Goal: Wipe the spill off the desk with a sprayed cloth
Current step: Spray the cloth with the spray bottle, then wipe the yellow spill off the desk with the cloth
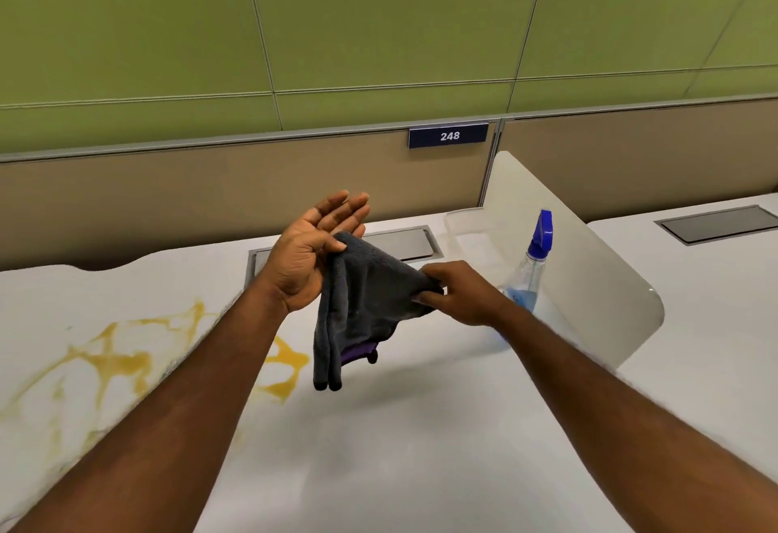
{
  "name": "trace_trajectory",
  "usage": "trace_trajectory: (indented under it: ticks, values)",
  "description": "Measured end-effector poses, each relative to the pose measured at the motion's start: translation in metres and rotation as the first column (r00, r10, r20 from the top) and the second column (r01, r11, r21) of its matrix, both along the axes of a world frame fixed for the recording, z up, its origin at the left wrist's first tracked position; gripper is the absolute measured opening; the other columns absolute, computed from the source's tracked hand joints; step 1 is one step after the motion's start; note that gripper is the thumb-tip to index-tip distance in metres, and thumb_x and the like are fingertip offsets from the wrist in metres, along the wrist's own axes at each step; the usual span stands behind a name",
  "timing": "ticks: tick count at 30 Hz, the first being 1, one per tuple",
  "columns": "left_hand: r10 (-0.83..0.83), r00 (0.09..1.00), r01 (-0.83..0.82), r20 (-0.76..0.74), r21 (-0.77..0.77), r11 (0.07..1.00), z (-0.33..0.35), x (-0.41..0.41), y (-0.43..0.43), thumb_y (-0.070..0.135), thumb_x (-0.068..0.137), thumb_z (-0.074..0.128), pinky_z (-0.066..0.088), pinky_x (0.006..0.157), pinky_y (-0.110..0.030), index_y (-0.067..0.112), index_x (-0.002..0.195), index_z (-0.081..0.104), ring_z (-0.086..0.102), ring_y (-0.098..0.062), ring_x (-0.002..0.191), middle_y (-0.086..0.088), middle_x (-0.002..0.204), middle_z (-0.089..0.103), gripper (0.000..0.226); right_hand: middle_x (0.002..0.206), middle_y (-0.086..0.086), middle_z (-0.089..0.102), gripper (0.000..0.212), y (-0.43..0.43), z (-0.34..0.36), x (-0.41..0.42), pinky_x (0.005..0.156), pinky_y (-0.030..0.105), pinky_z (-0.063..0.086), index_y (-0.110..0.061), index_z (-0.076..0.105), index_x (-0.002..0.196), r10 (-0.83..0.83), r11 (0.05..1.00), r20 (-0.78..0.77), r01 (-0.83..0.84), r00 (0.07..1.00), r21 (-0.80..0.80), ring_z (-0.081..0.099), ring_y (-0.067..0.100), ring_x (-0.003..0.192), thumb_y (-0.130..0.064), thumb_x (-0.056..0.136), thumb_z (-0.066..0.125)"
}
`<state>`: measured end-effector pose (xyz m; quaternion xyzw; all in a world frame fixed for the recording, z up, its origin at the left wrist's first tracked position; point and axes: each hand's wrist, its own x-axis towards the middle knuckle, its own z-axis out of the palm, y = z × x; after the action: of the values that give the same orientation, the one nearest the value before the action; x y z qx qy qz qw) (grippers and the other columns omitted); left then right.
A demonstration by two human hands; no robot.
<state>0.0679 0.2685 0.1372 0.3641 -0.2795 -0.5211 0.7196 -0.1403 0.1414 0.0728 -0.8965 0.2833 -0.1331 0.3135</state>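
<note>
A dark grey cloth (365,305) with a purple edge hangs above the white desk (421,427), stretched between my two hands. My left hand (313,250) is palm up with fingers spread, and its thumb pins one corner of the cloth against the palm. My right hand (459,292) pinches the opposite corner. A yellow spill (122,360) spreads in streaks over the left part of the desk, partly hidden by my left forearm. A clear spray bottle (531,269) with a blue nozzle and blue liquid stands upright just behind my right hand.
A white rounded divider (589,271) rises at the desk's right side, with a second desk beyond it. A grey cable hatch (414,244) lies behind my hands. A beige partition carries a sign reading 248 (449,136) below a green wall.
</note>
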Motion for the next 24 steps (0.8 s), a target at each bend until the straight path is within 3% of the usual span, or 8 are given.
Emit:
trace_trajectory:
  ticks: [2,6,9,12,15,18,21,24]
  values:
    - [0.037,0.996,-0.039,0.077,0.030,0.999,0.000,0.015,0.019,-0.030,0.073,0.019,0.051,0.098,-0.031,0.008,0.123,0.052,0.061,-0.024,0.121,-0.009,0.125,0.066,0.071,0.080,-0.001,0.063,0.005,0.009,0.007,0.011,0.063,0.024,0.043,-0.016,0.066,0.090,0.029,0.999,-0.009,-0.030,1.000,-0.015,0.055,0.010,0.070,-0.021,0.089,0.066]
    - [0.060,0.938,-0.104,0.341,0.112,0.988,-0.003,0.055,0.064,-0.032,0.078,0.024,0.050,0.100,-0.029,0.010,0.122,0.053,0.062,-0.020,0.119,-0.009,0.127,0.063,0.067,0.072,-0.006,0.061,0.008,0.032,0.021,0.042,0.059,0.026,0.043,-0.022,0.063,0.080,0.098,0.994,-0.007,-0.098,0.995,-0.044,0.054,0.012,0.066,-0.022,0.087,0.068]
    - [-0.013,0.765,-0.165,0.644,0.215,0.963,-0.010,0.089,0.101,-0.025,0.084,0.039,0.052,0.098,-0.031,0.016,0.120,0.057,0.064,-0.018,0.116,-0.009,0.124,0.065,0.058,0.073,-0.007,0.063,0.007,0.053,0.031,0.073,0.059,0.025,0.043,-0.024,0.063,0.081,0.164,0.983,-0.031,-0.166,0.986,-0.082,0.055,0.012,0.067,-0.026,0.088,0.067]
    - [-0.107,0.554,-0.275,0.825,0.304,0.912,-0.020,0.120,0.132,-0.017,0.085,0.047,0.053,0.090,-0.029,0.019,0.118,0.060,0.066,-0.018,0.106,-0.007,0.114,0.069,0.050,0.073,-0.006,0.063,0.005,0.071,0.039,0.107,0.062,0.030,0.045,-0.026,0.065,0.084,0.213,0.970,-0.079,-0.221,0.974,-0.106,0.057,0.014,0.069,-0.028,0.087,0.067]
    - [-0.165,0.382,-0.410,0.909,0.327,0.852,-0.029,0.143,0.149,-0.008,0.087,0.053,0.054,0.085,-0.034,0.014,0.114,0.064,0.067,-0.021,0.091,-0.005,0.100,0.071,0.037,0.078,-0.002,0.065,0.011,0.079,0.044,0.133,0.063,0.032,0.045,-0.018,0.068,0.089,0.237,0.951,-0.157,-0.262,0.959,-0.163,0.055,0.015,0.070,-0.029,0.087,0.066]
    - [-0.150,0.265,-0.553,0.952,0.278,0.785,-0.039,0.160,0.159,-0.002,0.088,0.058,0.056,0.087,-0.042,0.011,0.105,0.070,0.066,-0.026,0.091,-0.008,0.098,0.069,0.024,0.083,-0.001,0.065,0.017,0.083,0.040,0.161,0.066,0.033,0.045,-0.015,0.069,0.094,0.259,0.929,-0.232,-0.307,0.938,-0.207,0.055,0.017,0.075,-0.031,0.088,0.065]
    - [-0.201,0.090,-0.640,0.976,0.211,0.739,-0.046,0.171,0.162,0.006,0.087,0.058,0.053,0.088,-0.038,0.017,0.103,0.072,0.064,-0.023,0.094,-0.002,0.102,0.070,0.023,0.084,-0.001,0.063,0.017,0.081,0.032,0.190,0.068,0.034,0.046,-0.015,0.069,0.094,0.252,0.917,-0.264,-0.317,0.931,-0.243,0.056,0.021,0.080,-0.031,0.086,0.066]
    - [-0.190,0.041,-0.689,0.981,0.165,0.705,-0.049,0.185,0.158,0.008,0.086,0.058,0.052,0.086,-0.038,0.023,0.097,0.072,0.064,-0.023,0.093,0.001,0.100,0.071,0.023,0.088,0.001,0.066,0.014,0.075,0.027,0.214,0.069,0.035,0.048,-0.018,0.067,0.092,0.222,0.912,-0.284,-0.302,0.933,-0.279,0.059,0.024,0.084,-0.029,0.085,0.064]
